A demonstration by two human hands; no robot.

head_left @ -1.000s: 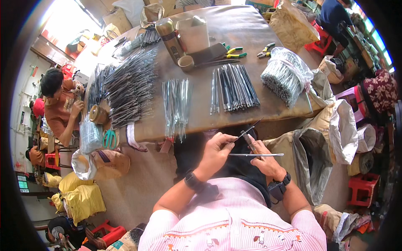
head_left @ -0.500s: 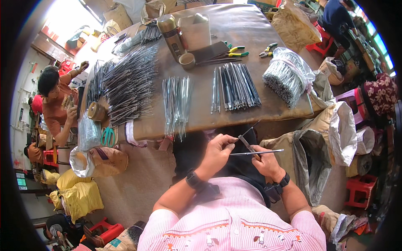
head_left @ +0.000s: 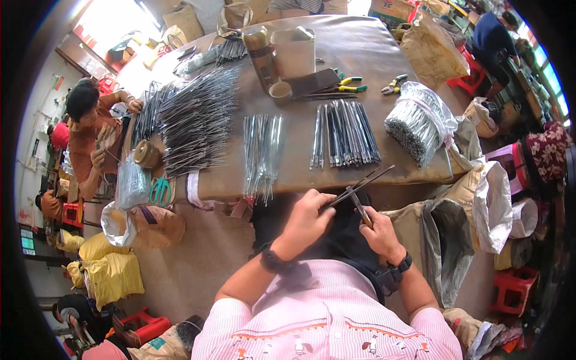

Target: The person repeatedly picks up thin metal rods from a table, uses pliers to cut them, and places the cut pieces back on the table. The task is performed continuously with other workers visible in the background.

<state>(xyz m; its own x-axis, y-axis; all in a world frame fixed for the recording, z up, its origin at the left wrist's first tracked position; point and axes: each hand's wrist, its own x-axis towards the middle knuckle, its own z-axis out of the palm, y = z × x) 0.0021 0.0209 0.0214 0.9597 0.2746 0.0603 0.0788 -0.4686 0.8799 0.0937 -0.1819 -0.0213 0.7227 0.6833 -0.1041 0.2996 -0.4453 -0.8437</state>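
My left hand (head_left: 308, 217) is closed, pinching thin dark metal rods (head_left: 376, 175) that slant up to the right, past the table's front edge. My right hand (head_left: 381, 234) grips a flat metal tool with a brownish handle (head_left: 360, 210). Its narrow upper end lies against or across the rods; its exact kind is unclear. Beyond my hands, on the brown table (head_left: 294, 183), a loose row of shiny silver rods (head_left: 263, 153) lies to the left. A row of darker rods (head_left: 345, 133) lies straight ahead.
A large heap of rods (head_left: 201, 120) covers the table's left part. A plastic-wrapped bundle (head_left: 417, 123) stands at the right. Farther back are a flask (head_left: 261, 60), a cup (head_left: 280, 92) and pliers (head_left: 351, 84). Open sacks (head_left: 447, 240) stand right; a co-worker (head_left: 93, 132) sits left.
The bright rod that crossed level in front of my right hand has swung upward; rods now slant together up and right from my left hand. The tool has turned more upright.
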